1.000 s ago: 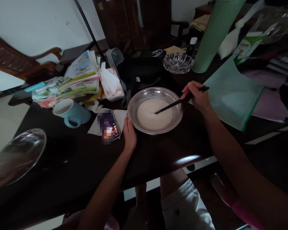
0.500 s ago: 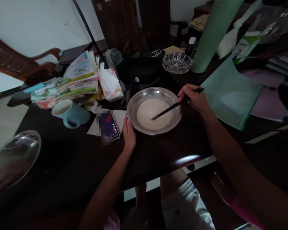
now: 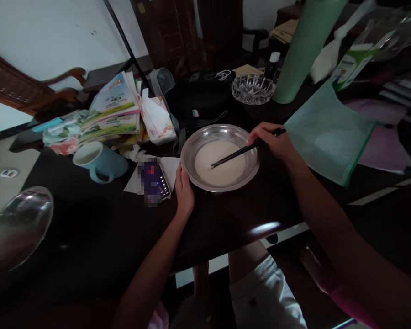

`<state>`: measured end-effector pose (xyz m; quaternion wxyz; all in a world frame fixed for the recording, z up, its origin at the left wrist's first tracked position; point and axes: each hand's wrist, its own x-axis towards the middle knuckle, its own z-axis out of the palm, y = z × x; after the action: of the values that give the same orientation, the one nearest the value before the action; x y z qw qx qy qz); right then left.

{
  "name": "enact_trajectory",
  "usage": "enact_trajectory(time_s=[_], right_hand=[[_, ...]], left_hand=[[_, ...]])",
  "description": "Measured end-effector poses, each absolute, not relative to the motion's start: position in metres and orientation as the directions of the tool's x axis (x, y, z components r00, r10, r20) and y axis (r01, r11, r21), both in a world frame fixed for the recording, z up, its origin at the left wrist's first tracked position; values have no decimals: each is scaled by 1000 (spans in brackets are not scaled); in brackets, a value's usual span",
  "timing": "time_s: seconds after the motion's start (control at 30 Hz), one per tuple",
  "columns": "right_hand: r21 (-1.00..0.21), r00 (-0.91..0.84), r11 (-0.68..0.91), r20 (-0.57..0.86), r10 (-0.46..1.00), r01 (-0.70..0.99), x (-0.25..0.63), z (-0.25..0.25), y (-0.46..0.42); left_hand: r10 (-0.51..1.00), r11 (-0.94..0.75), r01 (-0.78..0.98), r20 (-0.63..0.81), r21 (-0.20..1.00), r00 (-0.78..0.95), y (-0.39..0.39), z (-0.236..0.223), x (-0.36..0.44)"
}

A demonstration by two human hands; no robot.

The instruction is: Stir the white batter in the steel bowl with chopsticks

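Note:
A round metal bowl (image 3: 221,186) stands on the dark table, holding a pale, milky liquid (image 3: 222,157). My left hand (image 3: 184,192) grips the bowl's left rim, its fingers partly hidden beneath the edge. Dark chopsticks (image 3: 238,152) are pinched in my right hand (image 3: 270,137) at the bowl's right side. They slant down to the left, with their tips in the liquid. Just left of my left hand, a phone (image 3: 159,183) with a lit screen lies on white paper (image 3: 173,167).
A light-blue mug (image 3: 104,162) stands left of the phone, with magazines (image 3: 113,109) and a tissue pack (image 3: 159,119) behind. Beyond the bowl are a glass ashtray (image 3: 253,89) and a tall green cylinder (image 3: 304,55). A green mesh pouch (image 3: 332,132) lies right. Another metal vessel (image 3: 23,224) sits far left.
My right hand and the chopsticks have shifted slightly left, so the tips sit further left and a little higher in the liquid. My left hand stays on the rim.

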<state>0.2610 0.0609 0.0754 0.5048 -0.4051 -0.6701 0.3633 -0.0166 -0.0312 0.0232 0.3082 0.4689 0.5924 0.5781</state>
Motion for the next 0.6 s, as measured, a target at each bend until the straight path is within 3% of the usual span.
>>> enact_trajectory(time_s=[0.17, 0.33, 0.53, 0.6], right_hand=[[-894, -18, 431, 432, 902, 126, 265, 72, 65], [-892, -155, 419, 396, 905, 169, 260, 76, 60], [-887, 27, 447, 453, 891, 115, 266, 71, 67], [-895, -8, 439, 440, 898, 84, 266, 70, 68]], left_hand=[[913, -106, 198, 175, 974, -369, -31, 24, -16], [911, -112, 187, 176, 976, -373, -31, 24, -16], [910, -101, 207, 174, 973, -376, -32, 22, -17], [911, -100, 192, 167, 976, -377, -31, 22, -17]])
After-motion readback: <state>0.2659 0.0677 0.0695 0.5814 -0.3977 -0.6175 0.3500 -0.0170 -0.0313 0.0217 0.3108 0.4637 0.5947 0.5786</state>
